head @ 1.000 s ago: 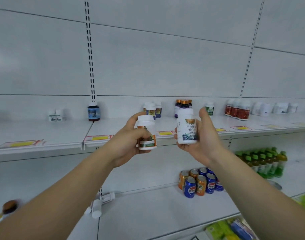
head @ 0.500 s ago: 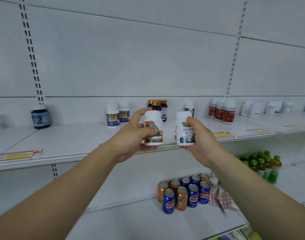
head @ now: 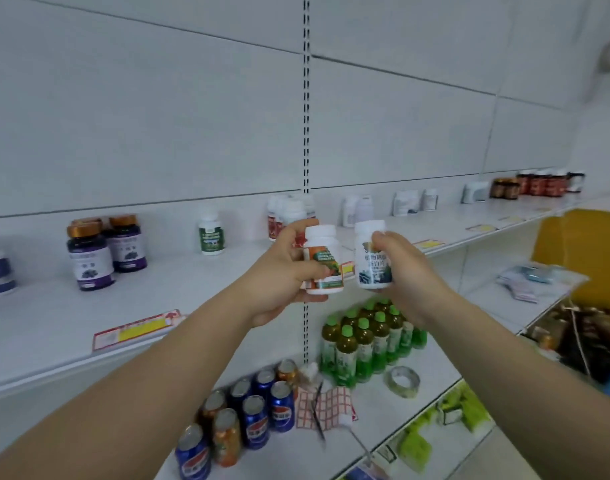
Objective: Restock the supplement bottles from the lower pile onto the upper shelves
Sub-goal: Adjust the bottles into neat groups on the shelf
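Single head cam, close, looks fwd and down over forearms at upper shelf (head: 227, 271).

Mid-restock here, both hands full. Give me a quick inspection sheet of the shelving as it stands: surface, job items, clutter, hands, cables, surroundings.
Surface: white upper shelf, yellow price tags along its front edge.
Job's things: orange-label bottle and blue-label bottle, both upright and held in front of the shelf; purple bottles, green-label bottle and further bottles stand along the shelf's back.
Clutter: lower shelf holds soda cans, green drink bottles, a tape roll and a red sticker sheet.
Hands: left hand grips the orange-label bottle; right hand grips the blue-label one.
Cables: nothing seen.
Surroundings: white back panels, yellow wall at right.
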{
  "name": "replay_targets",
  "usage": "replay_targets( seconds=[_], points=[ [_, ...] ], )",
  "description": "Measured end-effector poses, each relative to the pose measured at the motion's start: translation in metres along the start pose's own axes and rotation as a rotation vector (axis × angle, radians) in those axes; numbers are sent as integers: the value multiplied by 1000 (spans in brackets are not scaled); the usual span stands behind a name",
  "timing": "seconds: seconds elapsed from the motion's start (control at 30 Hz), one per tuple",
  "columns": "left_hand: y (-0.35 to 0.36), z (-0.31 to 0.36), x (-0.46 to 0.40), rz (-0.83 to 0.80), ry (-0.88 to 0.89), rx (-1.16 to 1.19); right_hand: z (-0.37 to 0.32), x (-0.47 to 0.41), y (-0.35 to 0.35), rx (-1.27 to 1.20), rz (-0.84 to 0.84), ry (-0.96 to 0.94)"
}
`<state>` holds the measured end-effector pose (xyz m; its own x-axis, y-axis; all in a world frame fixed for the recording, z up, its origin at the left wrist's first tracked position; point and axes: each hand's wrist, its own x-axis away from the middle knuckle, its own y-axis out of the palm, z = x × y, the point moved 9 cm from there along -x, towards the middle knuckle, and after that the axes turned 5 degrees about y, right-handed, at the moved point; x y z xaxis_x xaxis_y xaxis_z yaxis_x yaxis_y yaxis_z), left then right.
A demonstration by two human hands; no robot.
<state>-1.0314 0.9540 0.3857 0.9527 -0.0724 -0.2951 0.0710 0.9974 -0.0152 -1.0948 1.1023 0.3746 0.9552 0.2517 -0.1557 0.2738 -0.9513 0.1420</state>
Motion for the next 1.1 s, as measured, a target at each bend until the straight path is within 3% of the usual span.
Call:
replay_targets(
  seconds=[0.33,0.53,0.97,1.1],
  points=[
    [53,-27,-95,-82,13,75,-3,-56,-96,-49,141,-13],
    [88,-38,-145,-64,28,-12,-7,-99,-141,4,86,-36],
    [218,-78,-280,150,98,-93,-18,-207,-294,167,-115,-28],
    [233,-87,-321,191,68,-209,-19,-246,-338,158,-97,-5]
  ],
)
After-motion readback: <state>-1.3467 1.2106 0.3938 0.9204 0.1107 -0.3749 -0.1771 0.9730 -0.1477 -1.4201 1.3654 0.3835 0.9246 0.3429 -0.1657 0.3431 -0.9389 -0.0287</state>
